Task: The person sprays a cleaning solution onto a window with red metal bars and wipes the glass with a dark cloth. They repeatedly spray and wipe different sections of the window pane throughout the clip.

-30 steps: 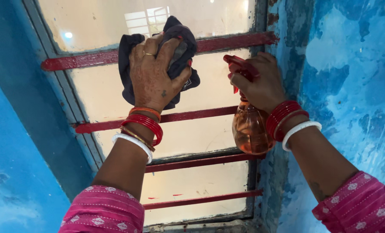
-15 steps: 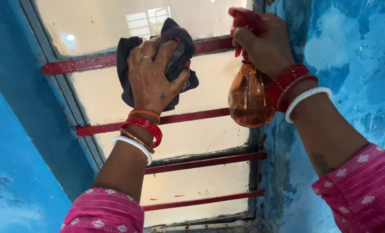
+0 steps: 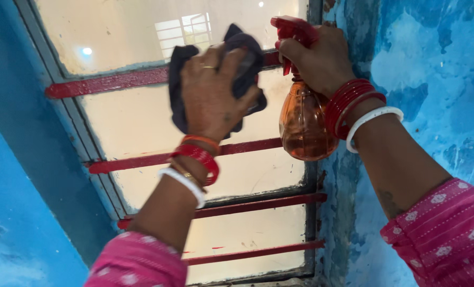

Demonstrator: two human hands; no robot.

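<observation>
Left hand: palm spread flat, fingers gripping a dark cloth and pressing it against the window pane, over the top red bar. Ring on one finger; red and white bangles at the wrist.

Right hand: clenched round the neck of a spray bottle, held up just beside the cloth, near the window's right edge. Red trigger head on top, nozzle aimed toward the glass. Clear amber body, rounded, looks partly filled. Cannot tell whether the trigger is squeezed. No label visible on the bottle from this side.

Outward: frosted cream-coloured glass behind horizontal red bars, set in a grey frame. Blue painted wall to either side, paint patchy and worn on the right. Pink patterned sleeves at the bottom corners.

Progress, as judged: wiping is at the upper part of the pane. Lower panes show small specks and red flecks, so they look yet to be wiped. No wet streaks are clear enough to tell what has been sprayed.

No signs or packages in view.
</observation>
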